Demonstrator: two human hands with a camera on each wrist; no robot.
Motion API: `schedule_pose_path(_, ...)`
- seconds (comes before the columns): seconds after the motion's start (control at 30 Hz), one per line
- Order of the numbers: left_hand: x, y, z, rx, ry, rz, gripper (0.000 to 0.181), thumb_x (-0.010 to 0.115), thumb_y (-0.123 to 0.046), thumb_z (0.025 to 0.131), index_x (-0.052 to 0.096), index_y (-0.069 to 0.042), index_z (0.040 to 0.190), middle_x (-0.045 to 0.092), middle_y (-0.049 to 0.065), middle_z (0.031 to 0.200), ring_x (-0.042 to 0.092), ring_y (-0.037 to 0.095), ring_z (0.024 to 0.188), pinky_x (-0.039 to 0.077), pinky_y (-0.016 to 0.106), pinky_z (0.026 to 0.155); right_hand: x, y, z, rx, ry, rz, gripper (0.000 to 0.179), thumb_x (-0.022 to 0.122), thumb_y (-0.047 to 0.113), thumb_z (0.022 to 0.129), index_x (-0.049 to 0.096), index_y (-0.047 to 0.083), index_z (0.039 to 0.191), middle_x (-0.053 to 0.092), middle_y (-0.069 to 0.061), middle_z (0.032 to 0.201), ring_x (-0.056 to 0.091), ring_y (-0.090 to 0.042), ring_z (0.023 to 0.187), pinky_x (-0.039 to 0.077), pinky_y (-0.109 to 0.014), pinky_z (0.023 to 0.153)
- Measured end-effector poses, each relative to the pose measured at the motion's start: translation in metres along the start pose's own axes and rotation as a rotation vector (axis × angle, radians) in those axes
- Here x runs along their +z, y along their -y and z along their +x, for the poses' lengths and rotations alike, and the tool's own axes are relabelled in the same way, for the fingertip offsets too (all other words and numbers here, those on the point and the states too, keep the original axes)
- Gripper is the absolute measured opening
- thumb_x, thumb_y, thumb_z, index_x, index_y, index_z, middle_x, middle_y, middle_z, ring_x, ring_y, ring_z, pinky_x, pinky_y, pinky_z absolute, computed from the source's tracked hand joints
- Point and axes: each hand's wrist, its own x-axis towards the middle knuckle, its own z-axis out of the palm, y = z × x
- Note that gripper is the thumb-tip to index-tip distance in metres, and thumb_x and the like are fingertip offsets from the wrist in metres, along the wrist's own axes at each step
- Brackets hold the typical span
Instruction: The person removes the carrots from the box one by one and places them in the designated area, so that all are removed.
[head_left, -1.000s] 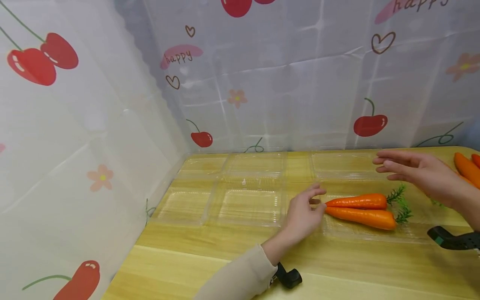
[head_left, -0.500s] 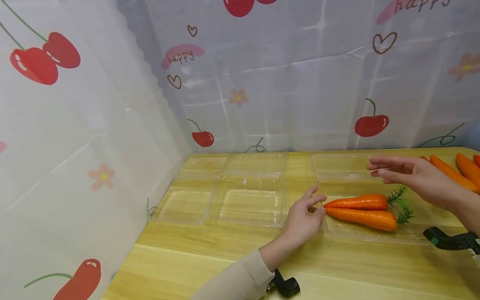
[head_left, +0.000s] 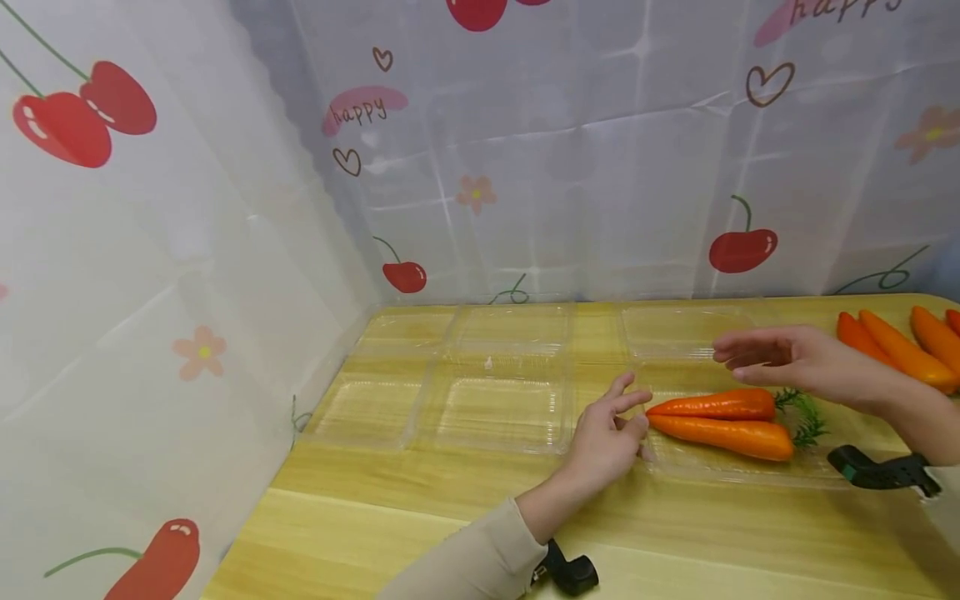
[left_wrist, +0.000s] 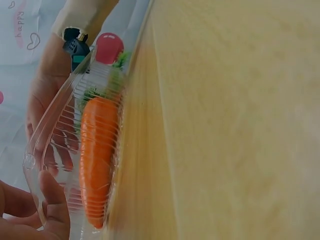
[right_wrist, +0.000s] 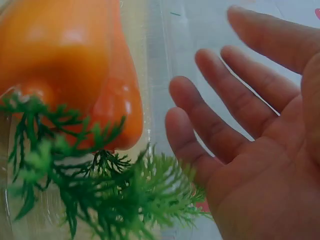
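Note:
Two orange carrots with green leafy tops, an upper carrot (head_left: 716, 404) and a lower carrot (head_left: 731, 439), lie side by side in a clear plastic box (head_left: 750, 478), tips pointing left. My left hand (head_left: 606, 437) pinches the box's left rim between thumb and fingers, close to the carrot tips. In the left wrist view the thumb (left_wrist: 54, 192) shows against the clear wall. Over the leafy end hovers my right hand (head_left: 817, 364), fingers extended and holding nothing. The right wrist view shows its palm (right_wrist: 260, 165) facing the carrots.
Further clear plastic boxes (head_left: 498, 450) stand with lids raised at the left. Several more carrots (head_left: 907, 350) lie at the back right, behind the right forearm. A patterned curtain (head_left: 570, 167) borders the wooden table (head_left: 420, 533) at the back and left.
My right hand has moved left and slightly down, over the carrots' leafy tops, uncovering more carrots at the back right. The left hand stays at the box's left rim.

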Motion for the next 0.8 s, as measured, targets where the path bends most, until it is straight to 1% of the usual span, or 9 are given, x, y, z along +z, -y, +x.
schedule_pose_path(0.17,0.002,0.000,0.000,-0.004,0.002,-0.006,0.034,0.060,-0.003,0.102,0.069,-0.007,0.134,0.042,-0.013,0.161,0.060,0.006,0.056,0.052,0.017,0.055,0.000,-0.004,0.004,-0.008,0.081,0.009,0.053,0.069,0.019,0.099,0.054,0.000,0.146,0.064,-0.023,0.138,0.064,0.004,0.110,0.060,-0.022,0.084)
schedule_pose_path(0.27,0.003,0.000,0.000,-0.003,0.003,-0.007,0.034,0.060,-0.003,0.102,0.069,-0.007,0.134,0.043,-0.013,0.161,0.059,0.005,0.056,0.054,0.018,0.056,0.000,-0.008,0.004,-0.052,0.111,-0.012,0.052,0.072,0.017,0.097,0.056,-0.002,0.144,0.066,-0.022,0.134,0.065,0.005,0.109,0.061,-0.021,0.082)
schedule_pose_path(0.37,0.003,-0.001,0.000,-0.001,0.002,-0.009,0.034,0.060,-0.002,0.102,0.069,-0.007,0.134,0.043,-0.011,0.162,0.059,0.005,0.057,0.054,0.018,0.056,0.001,-0.011,0.005,-0.096,0.141,-0.022,0.050,0.073,0.014,0.096,0.058,-0.003,0.141,0.070,-0.017,0.130,0.065,0.005,0.108,0.061,-0.021,0.081)
schedule_pose_path(0.47,0.003,-0.001,0.000,0.002,-0.001,-0.011,0.034,0.059,-0.003,0.102,0.070,-0.008,0.134,0.042,-0.010,0.162,0.060,0.005,0.057,0.053,0.017,0.056,0.002,-0.015,0.006,-0.123,0.175,-0.022,0.050,0.073,0.012,0.096,0.058,-0.005,0.140,0.070,-0.016,0.129,0.065,0.006,0.108,0.060,-0.020,0.082)
schedule_pose_path(0.63,0.002,-0.002,0.000,0.005,-0.002,-0.011,0.034,0.060,-0.003,0.102,0.070,-0.008,0.134,0.042,-0.009,0.163,0.061,0.006,0.057,0.053,0.017,0.056,0.004,-0.017,0.011,-0.113,0.225,-0.054,0.051,0.074,0.015,0.096,0.058,-0.005,0.139,0.067,-0.023,0.131,0.062,0.008,0.108,0.057,-0.017,0.084)
schedule_pose_path(0.8,0.002,-0.001,0.000,-0.003,-0.006,-0.014,0.034,0.060,-0.002,0.101,0.069,-0.007,0.134,0.042,-0.011,0.162,0.060,0.005,0.058,0.054,0.017,0.057,0.007,-0.017,0.014,-0.092,0.272,-0.086,0.052,0.075,0.019,0.095,0.059,-0.005,0.138,0.067,-0.022,0.132,0.061,0.009,0.107,0.056,-0.016,0.084)
